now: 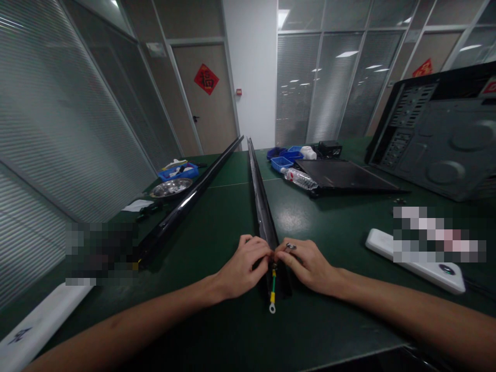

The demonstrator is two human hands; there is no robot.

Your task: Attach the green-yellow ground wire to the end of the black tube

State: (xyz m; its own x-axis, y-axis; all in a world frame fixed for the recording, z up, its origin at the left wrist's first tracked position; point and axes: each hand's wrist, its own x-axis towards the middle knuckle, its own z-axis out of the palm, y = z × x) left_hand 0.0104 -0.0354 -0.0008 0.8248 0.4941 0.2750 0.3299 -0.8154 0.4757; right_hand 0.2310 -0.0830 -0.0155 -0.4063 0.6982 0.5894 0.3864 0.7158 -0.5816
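Note:
A long black channel-shaped strip (261,206) runs away from me down the table. At its near end the fingertips of my left hand (246,266) and my right hand (308,266) meet, closed in a pinch. Whatever small piece sits between them is hidden. Just below the fingertips, a short green-and-yellow wire (274,284) lies along the channel. Its lower end carries a ring terminal (272,308), which points toward me. A ring is on a finger of my right hand.
Another long black strip (186,204) lies to the left, near a metal dish (170,188) and a blue tray (186,171). Rightward are a plastic bottle (300,179), a dark flat panel (349,175), a white device (414,261) and a large black metal case (434,134).

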